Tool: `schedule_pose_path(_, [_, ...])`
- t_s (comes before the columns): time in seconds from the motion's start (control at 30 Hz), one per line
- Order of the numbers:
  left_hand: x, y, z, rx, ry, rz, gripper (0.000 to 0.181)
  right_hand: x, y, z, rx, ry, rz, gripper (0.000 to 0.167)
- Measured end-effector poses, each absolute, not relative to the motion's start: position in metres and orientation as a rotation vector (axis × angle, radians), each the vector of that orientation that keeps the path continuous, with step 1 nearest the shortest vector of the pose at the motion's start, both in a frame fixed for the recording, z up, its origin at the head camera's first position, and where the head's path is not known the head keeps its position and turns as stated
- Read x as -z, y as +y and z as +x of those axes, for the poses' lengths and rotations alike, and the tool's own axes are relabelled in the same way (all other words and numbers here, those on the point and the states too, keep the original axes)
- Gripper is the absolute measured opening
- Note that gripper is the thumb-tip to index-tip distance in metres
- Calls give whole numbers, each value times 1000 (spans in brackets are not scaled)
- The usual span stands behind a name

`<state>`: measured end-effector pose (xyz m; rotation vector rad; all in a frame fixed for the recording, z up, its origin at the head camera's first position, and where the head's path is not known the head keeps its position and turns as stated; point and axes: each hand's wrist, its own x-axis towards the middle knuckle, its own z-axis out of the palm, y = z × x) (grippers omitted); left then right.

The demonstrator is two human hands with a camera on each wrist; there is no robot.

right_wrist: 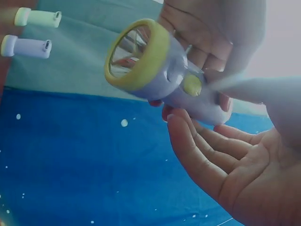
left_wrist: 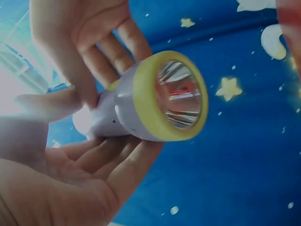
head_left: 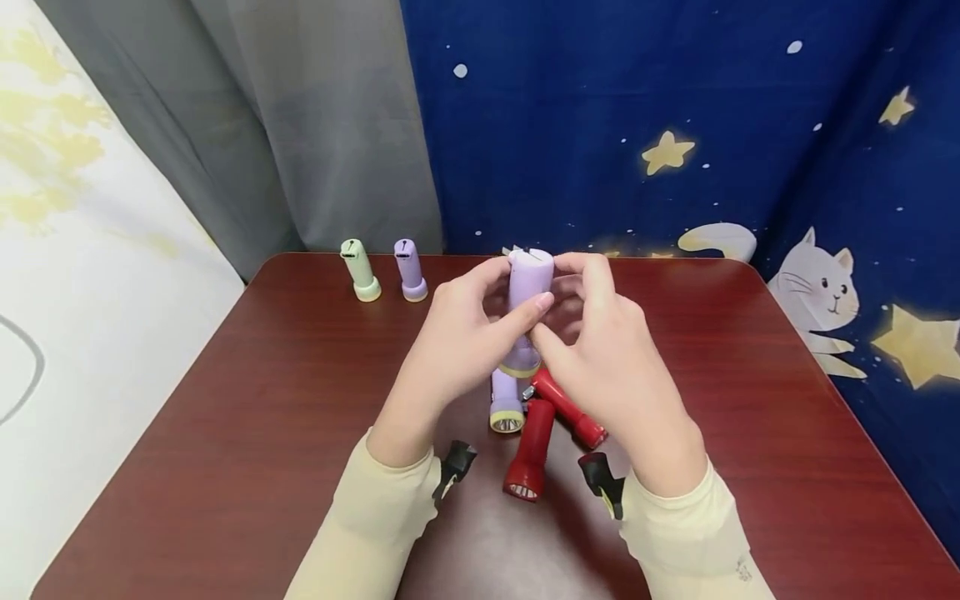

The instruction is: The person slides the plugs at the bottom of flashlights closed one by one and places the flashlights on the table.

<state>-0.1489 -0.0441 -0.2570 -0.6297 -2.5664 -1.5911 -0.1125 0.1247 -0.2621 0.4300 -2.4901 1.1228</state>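
Note:
Both hands hold a lilac flashlight [head_left: 529, 279] over the table, its tail end up and its yellow-rimmed head down. My left hand [head_left: 468, 333] grips it from the left with the thumb across its body. From the other side, my right hand [head_left: 618, 358] curls its fingers and thumb about it. The right wrist view shows a yellow switch button [right_wrist: 192, 85] on the barrel. Beneath lie another lilac flashlight [head_left: 506, 408], a red flashlight [head_left: 532, 450] and a second red flashlight [head_left: 567, 407], partly hidden by the right hand.
A light green flashlight [head_left: 361, 271] and a smaller-looking purple flashlight [head_left: 409, 271] stand upright at the far left of the dark red table [head_left: 225, 433]. Behind hang a grey curtain [head_left: 337, 125] and a blue curtain [head_left: 570, 125] with stars and a cat.

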Motion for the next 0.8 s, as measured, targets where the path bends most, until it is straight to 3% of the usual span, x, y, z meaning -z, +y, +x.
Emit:
schedule_pose_path(0.17, [248,-53,-143,1543,-2642,-716,48,257,128,-107,-1089,-2504,495,73])
schedule_pose_path(0.37, [249,-53,-142,1524,-2682,-779,47,258,131,-105,-1060,-2505,503,60])
schedule_pose_path(0.8, [259,-51,-148,1487,-2671,-806,41,265,128,-111,-1040,-2561,488,63])
